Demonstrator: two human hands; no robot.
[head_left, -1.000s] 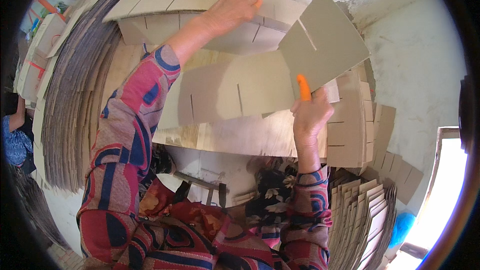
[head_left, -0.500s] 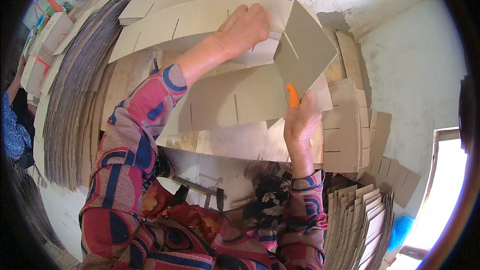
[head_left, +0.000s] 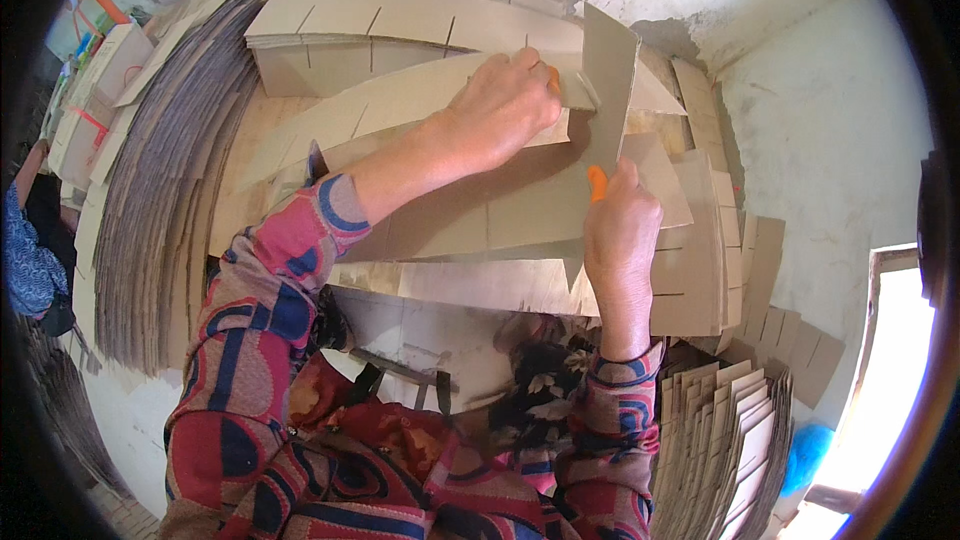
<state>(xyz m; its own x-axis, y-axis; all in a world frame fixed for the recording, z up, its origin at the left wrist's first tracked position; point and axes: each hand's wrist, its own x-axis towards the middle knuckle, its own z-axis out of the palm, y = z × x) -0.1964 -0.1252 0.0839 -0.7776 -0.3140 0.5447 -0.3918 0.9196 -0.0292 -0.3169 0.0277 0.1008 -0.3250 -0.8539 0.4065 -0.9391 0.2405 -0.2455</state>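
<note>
Two long slotted cardboard strips, a far one [head_left: 385, 100] and a near one [head_left: 440, 210], lie roughly side by side under my left arm. A shorter cardboard crosspiece [head_left: 608, 80] stands upright across their right ends, seen nearly edge-on. My left hand [head_left: 505, 110] is closed on the far strip's upper edge, close to the crosspiece; an orange cover shows on one of its fingers. Gripping the crosspiece's lower near corner is my right hand [head_left: 622, 230], its thumb in an orange finger cover [head_left: 597, 182]. How far the slots interlock is hidden.
Slotted strips are stacked behind the work [head_left: 350, 15]. A tall cardboard pile [head_left: 165, 180] stands left, another stack [head_left: 685, 265] right. More pieces [head_left: 715, 430] stand below the wooden tabletop [head_left: 480, 285]. Another person's blue sleeve [head_left: 35, 250] shows at far left.
The strips have come down toward me, uncovering more of the stack behind. The crosspiece has turned more edge-on. My left hand has moved down and right, my right hand slightly right.
</note>
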